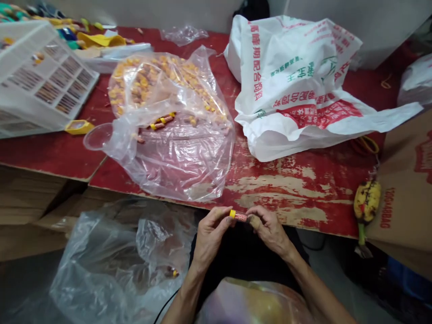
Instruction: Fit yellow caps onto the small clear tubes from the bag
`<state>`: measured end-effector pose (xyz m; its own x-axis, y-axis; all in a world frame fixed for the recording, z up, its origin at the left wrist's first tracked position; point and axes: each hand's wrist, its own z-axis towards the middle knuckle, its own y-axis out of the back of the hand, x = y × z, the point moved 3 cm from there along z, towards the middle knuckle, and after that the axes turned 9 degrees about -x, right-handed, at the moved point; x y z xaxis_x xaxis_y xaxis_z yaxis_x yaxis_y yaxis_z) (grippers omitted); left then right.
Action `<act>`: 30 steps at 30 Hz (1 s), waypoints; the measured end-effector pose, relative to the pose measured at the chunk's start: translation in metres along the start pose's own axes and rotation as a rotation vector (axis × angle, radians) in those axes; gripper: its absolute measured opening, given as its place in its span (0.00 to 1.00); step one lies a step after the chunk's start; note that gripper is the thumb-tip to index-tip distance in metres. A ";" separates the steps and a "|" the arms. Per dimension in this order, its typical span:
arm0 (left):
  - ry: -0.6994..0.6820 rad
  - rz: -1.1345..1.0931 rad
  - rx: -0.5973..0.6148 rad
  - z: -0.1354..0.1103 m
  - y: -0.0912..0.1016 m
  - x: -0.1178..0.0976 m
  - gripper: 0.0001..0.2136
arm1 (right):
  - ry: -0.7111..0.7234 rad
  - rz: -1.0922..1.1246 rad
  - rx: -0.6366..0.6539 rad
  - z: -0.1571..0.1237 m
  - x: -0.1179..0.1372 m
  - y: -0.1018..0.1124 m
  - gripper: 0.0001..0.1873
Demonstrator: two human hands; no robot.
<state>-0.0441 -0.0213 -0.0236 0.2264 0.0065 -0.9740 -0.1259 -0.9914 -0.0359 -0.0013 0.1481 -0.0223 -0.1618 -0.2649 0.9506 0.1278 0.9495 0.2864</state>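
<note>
A small clear tube (240, 217) with a yellow cap and reddish-pink grains inside lies level between my hands, just off the table's front edge. My left hand (209, 231) pinches its capped end between thumb and fingers. At the other end, the thumb and fingers of my right hand (270, 230) close on the tube. Beyond my hands, a clear plastic bag (189, 168) on the table holds many similar yellow-capped tubes (141, 83). A few tubes (162, 120) lie together near its opening.
The worn red table (286, 189) carries a printed white sack (286, 90) and a white plastic basket (43, 81). A yellow hexagonal piece (79, 127) lies beside the basket. At right, a banana-like object (367, 202) hangs before a cardboard box (401, 198). Another clear bag (101, 261) sits below left.
</note>
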 end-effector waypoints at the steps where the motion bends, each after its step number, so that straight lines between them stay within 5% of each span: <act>1: 0.021 -0.002 0.007 0.002 0.000 0.001 0.09 | 0.027 -0.009 -0.002 0.001 0.001 0.001 0.16; 17: 0.060 -0.068 0.029 0.004 -0.006 0.000 0.06 | 0.415 -0.078 -0.110 -0.001 0.002 0.016 0.10; 30: 0.013 -0.112 0.008 0.003 0.006 0.004 0.08 | 0.339 -0.026 -0.010 0.003 0.006 0.010 0.11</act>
<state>-0.0469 -0.0264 -0.0286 0.2522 0.1151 -0.9608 -0.1064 -0.9836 -0.1458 -0.0036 0.1564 -0.0145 0.1695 -0.3311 0.9283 0.1378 0.9406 0.3103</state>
